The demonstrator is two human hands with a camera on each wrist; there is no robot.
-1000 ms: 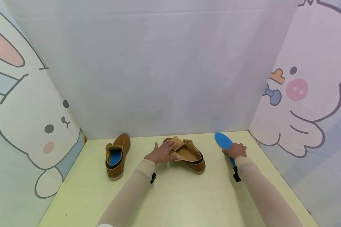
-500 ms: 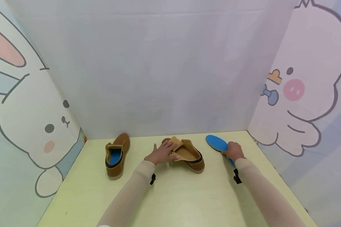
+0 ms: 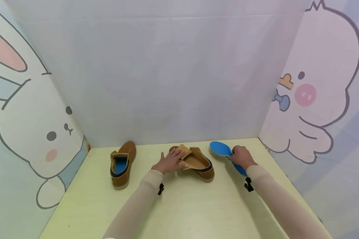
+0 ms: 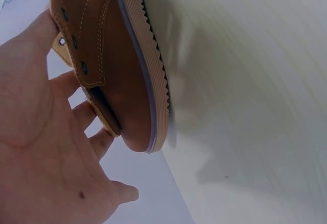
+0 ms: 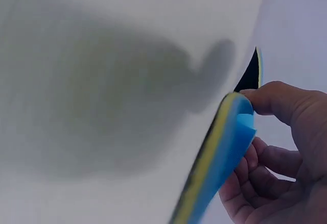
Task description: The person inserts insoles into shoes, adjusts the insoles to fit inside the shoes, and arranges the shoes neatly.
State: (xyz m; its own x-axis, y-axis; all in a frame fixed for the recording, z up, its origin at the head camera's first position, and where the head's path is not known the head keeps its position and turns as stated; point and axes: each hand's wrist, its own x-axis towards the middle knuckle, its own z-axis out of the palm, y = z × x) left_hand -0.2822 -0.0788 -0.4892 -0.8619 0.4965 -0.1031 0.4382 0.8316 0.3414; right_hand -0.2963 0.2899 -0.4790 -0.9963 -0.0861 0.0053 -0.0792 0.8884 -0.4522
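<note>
A brown lace-less shoe (image 3: 205,172) stands in the middle of the table, its toe pointing to the back left. My left hand (image 3: 170,161) rests on its tan tongue with the fingers spread; the left wrist view shows those fingers lying along the eyelet flap and tongue. Off the table to the right, my right hand (image 3: 242,156) pinches a blue insole (image 3: 220,148) near its middle. Bent by the grip, the insole (image 5: 225,157) shows a blue top, a yellow layer and a black underside in the right wrist view.
On the left stands a second brown shoe (image 3: 121,182) with a blue insole inside, toe toward the back. The pale yellow table (image 3: 179,209) meets a grey-white cloth wall (image 3: 173,83) at the back. Cartoon-printed walls close both sides.
My right hand has moved a little left with the insole, whose front end has swung left and bent more. The left hand stays on the middle shoe.
</note>
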